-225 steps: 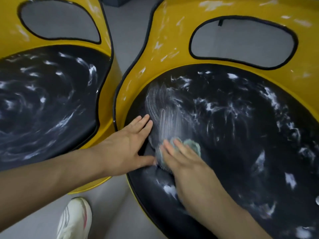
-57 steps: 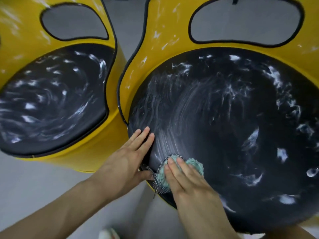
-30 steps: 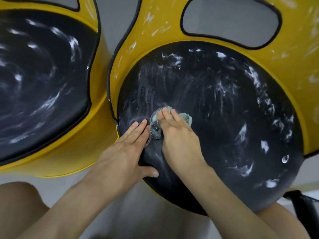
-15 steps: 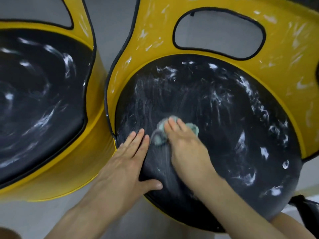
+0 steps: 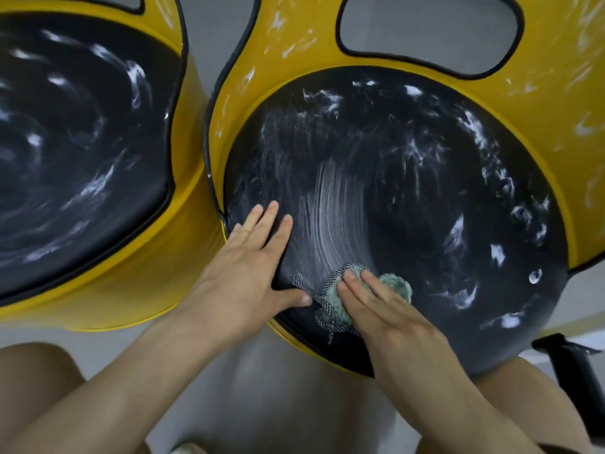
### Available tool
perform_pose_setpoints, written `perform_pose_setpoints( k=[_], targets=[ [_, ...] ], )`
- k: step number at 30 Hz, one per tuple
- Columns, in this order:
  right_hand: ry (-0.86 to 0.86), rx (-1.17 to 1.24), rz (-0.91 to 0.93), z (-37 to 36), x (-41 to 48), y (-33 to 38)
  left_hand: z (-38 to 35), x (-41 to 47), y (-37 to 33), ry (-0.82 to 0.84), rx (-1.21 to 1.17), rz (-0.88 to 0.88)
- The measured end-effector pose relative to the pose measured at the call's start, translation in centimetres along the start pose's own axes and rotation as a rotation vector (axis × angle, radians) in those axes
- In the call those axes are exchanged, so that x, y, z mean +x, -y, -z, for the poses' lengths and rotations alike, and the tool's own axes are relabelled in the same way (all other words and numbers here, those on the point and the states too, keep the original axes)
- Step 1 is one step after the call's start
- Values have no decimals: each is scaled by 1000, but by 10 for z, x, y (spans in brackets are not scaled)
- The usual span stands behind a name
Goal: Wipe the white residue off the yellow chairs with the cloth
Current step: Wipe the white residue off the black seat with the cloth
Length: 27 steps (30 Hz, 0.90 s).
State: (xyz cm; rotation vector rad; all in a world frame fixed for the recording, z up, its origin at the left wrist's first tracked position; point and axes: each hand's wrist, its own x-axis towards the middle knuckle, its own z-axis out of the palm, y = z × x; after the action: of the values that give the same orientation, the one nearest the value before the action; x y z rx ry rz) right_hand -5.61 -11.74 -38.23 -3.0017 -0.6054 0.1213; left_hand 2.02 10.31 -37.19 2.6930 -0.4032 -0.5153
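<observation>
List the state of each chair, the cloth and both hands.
Left chair: seat streaked with white residue.
Right chair: seat partly smeared, residue spots on right side.
Cloth: bunched, pressed onto seat.
Left hand: flat on seat.
Right hand: straight fingers press cloth.

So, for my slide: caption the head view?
Right hand presses cloth on yellow chair's smeared black seat; left hand rests flat alongside.

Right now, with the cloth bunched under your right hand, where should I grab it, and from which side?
Probably the checked mesh edge trailing from the cloth toward the left hand: it lies loose on the black seat, clear of the right hand pressing the green part. Come from above, front-left.
</observation>
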Motion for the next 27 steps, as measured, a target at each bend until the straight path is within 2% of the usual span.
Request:
perform_pose_setpoints(
  k=[7, 15, 20, 23, 27],
  targets=[
    [-84, 1, -91, -8, 58, 3, 2, 5, -9, 31, 65, -28],
    [-86, 53, -105, -7, -23, 2, 6, 3, -16, 57, 117, -24],
    [-187, 46, -136, -5, 25, 0, 3, 2, -19, 50, 133, -45],
    [-157, 46, -145, -3, 51, -7, 1, 3, -20, 48, 133, -49],
    [-58, 68, -96, 1, 20, -14, -2, 6, -16, 18, 115, -67]
  ],
)
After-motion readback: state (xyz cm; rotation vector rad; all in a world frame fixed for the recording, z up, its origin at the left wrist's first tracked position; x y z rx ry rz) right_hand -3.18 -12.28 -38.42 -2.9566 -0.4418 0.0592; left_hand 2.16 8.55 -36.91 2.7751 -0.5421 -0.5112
